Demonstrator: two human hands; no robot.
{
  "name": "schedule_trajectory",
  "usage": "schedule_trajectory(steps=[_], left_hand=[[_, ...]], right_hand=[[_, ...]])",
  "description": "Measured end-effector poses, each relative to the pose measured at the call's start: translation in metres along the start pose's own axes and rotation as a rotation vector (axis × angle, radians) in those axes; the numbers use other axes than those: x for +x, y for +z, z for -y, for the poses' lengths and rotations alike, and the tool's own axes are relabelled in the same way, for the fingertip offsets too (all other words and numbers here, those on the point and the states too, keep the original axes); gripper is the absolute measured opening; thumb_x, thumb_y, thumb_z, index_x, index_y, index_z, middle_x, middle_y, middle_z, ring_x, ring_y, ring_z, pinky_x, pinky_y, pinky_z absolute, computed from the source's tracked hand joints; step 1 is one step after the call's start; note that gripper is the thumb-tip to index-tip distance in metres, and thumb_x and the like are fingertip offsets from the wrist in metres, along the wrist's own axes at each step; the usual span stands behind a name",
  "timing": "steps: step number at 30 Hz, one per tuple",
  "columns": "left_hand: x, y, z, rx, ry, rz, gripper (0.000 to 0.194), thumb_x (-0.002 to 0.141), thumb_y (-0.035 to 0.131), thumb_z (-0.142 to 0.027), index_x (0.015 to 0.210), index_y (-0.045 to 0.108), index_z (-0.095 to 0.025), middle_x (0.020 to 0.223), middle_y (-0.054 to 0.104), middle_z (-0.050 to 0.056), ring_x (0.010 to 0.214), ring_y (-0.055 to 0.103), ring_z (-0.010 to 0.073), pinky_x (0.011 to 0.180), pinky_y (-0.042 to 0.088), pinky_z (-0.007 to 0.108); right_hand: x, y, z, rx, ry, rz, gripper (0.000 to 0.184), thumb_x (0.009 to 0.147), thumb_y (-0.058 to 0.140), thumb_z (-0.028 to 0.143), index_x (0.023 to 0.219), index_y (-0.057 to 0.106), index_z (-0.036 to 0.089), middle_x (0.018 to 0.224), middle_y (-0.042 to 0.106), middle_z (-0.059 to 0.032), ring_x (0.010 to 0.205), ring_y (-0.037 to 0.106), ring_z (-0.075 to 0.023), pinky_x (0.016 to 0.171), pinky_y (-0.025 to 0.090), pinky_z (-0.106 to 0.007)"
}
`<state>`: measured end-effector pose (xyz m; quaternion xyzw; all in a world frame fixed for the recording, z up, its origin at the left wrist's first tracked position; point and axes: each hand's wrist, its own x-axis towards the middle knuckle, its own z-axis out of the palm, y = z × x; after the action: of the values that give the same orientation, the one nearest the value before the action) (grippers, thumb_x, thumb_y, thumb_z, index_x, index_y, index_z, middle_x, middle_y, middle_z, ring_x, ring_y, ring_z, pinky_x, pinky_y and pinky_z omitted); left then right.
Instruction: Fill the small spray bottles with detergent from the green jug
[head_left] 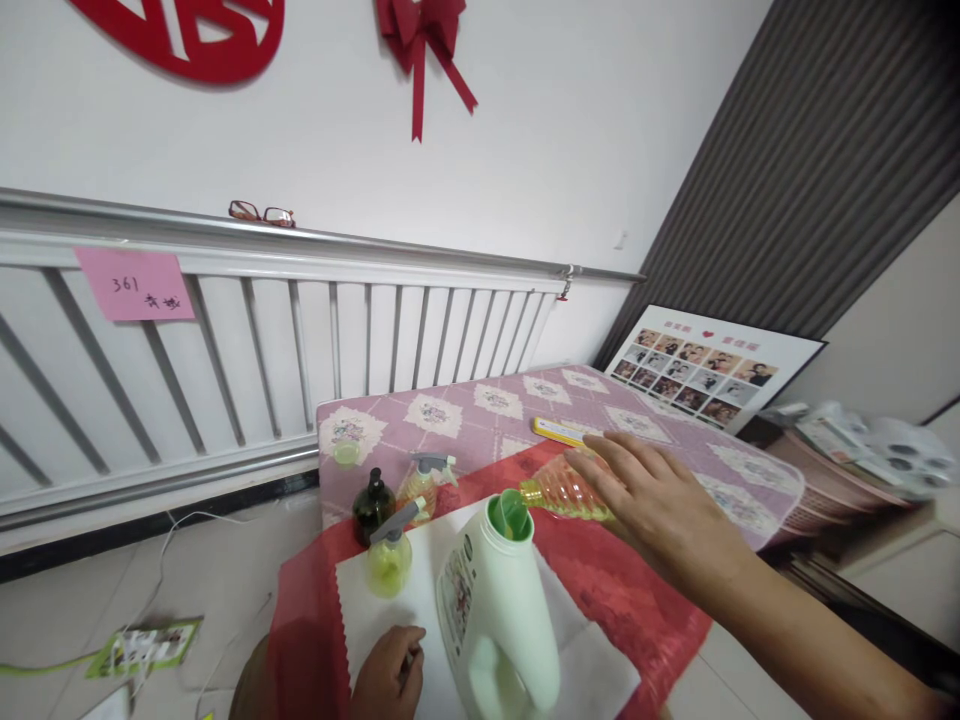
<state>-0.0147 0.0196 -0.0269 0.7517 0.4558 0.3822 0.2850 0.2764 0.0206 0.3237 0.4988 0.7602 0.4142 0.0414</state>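
Note:
My right hand [637, 490] grips a clear ribbed plastic bottle [566, 488] of yellowish liquid, tipped nearly level. Its yellow neck meets the green spout [511, 512] inside the mouth of a pale green jug [499, 600]. The jug stands upright with its handle toward me. Low in the view, my left hand [390, 670] rests on the white cloth [420, 570] left of the jug, fingers curled; what they hold, if anything, is hidden. Nearby stand a yellow-green spray bottle [390, 565], a second spray bottle [418, 490] and a dark pump bottle [373, 510].
A red cloth [600, 570] covers part of the patterned tablecloth [555, 390]. A translucent green cap [346, 452] and a yellow box [557, 432] lie farther back. The radiator [360, 330] runs behind the table. A power strip [146, 645] with cords is on the floor.

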Motion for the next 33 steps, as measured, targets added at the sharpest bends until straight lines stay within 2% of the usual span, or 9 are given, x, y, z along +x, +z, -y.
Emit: schedule_trajectory(steps=[10,33], left_hand=[[0.0002,-0.0002,0.0010,0.002,-0.042,0.035,0.025,0.088,0.046,-0.021,0.103,0.066,-0.020,0.087,0.072,0.004,0.077,0.069,0.0148,0.074,0.056,0.025],[0.0011,-0.0032,-0.0034,-0.001,-0.021,0.019,0.025,0.088,0.046,-0.022,0.102,0.067,-0.020,0.085,0.072,0.004,0.076,0.069,0.0150,0.074,0.056,0.025]], right_hand=[[0.0001,0.0003,-0.0016,-0.009,-0.003,0.011,0.058,0.072,0.065,0.003,0.127,0.055,0.019,0.127,0.064,-0.0146,0.117,0.055,-0.0344,0.093,0.046,-0.044],[-0.0005,-0.0041,-0.0057,-0.038,-0.014,0.013,0.056,0.074,0.062,0.001,0.127,0.056,0.019,0.127,0.064,-0.0147,0.117,0.056,-0.0347,0.093,0.046,-0.045]])
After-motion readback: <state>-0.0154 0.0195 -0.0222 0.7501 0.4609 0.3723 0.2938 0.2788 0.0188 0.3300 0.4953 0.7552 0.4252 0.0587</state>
